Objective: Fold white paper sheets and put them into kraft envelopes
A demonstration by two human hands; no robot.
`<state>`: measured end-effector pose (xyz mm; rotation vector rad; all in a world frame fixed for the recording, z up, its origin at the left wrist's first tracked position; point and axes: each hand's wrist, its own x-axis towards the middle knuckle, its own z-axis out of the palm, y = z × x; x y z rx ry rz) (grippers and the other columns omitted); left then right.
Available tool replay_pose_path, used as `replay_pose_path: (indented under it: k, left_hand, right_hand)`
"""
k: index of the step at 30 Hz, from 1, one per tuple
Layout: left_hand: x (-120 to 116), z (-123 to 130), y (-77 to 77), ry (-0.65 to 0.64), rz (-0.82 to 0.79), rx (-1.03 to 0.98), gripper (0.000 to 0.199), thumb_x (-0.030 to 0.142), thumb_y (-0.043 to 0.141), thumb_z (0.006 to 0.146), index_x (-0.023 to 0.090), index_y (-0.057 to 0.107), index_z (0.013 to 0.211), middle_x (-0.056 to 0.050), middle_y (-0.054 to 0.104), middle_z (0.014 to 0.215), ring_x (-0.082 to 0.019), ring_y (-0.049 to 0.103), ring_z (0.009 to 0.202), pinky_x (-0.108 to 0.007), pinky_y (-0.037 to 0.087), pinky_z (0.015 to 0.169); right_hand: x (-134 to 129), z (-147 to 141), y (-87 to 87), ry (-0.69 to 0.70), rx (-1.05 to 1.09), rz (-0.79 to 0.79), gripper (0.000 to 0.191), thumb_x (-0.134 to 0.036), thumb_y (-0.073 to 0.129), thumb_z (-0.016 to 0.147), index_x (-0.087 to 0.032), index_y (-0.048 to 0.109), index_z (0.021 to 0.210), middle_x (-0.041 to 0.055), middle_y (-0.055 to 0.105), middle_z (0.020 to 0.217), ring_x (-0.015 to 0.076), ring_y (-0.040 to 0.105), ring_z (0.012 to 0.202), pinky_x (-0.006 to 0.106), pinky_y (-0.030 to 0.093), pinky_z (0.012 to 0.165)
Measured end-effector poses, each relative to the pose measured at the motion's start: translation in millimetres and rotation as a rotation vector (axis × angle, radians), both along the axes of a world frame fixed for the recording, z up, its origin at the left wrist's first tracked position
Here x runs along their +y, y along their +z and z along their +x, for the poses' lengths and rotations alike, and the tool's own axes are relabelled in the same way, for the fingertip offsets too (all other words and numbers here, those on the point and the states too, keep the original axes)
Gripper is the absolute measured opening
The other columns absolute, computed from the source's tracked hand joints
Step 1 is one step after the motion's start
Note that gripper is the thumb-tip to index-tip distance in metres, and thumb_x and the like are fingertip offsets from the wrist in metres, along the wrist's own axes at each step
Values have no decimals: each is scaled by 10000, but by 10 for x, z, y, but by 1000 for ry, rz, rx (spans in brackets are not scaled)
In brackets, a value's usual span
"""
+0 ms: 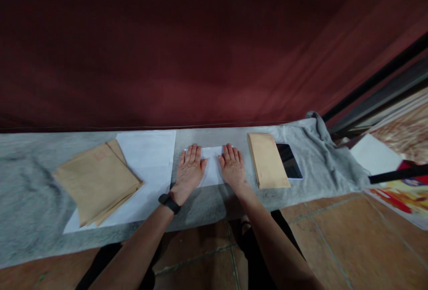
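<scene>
Pressing flat, the left hand (190, 169) and right hand (232, 168) lie open, palms down, on a small white paper (211, 172) on the cloth-covered table (203, 210). It seems already folded; larger white sheets (150, 152), partly under brown envelopes (100, 185), appear unfolded. Another brown stack (269, 161) overlaps a dark-screened device (289, 161). Red print (100, 153) is unreadable.
</scene>
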<state>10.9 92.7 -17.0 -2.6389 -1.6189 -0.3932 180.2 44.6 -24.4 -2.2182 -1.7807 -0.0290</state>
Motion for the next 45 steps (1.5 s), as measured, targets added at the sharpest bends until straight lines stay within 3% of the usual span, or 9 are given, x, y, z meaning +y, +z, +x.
replay_pose_path:
  k: [23, 32, 45]
  left_hand:
    - [-8, -22, 11, 21, -12, -11, 647, 412, 283, 1022, 5, 387, 1513, -204, 380, 1583, -297, 338, 1492, -472, 204, 1247]
    - [11, -52, -53, 25, 4, -56, 670, 447, 308, 1012, 9, 387, 1513, -215, 391, 1576, -306, 341, 1490, -477, 245, 1237]
    - [-7, -61, -4, 36, -2, -48, 692, 467, 297, 1014, -17, 392, 1499, -229, 386, 1576, -325, 341, 1487, -473, 271, 1226]
  right_hand:
    - [-44, 167, 42, -55, -4, -62, 589, -432, 284, 1072, -101, 368, 1551, 131, 368, 1609, 314, 327, 1481, 475, 227, 1203]
    - [-73, 204, 44, -71, 7, -37, 586, -435, 293, 1069, -100, 396, 1538, 153, 386, 1596, 310, 337, 1478, 479, 254, 1193]
    - [-94, 247, 5, -71, 0, 0, 579, -432, 303, 1067, -94, 419, 1524, 172, 413, 1578, 315, 354, 1467, 490, 270, 1183]
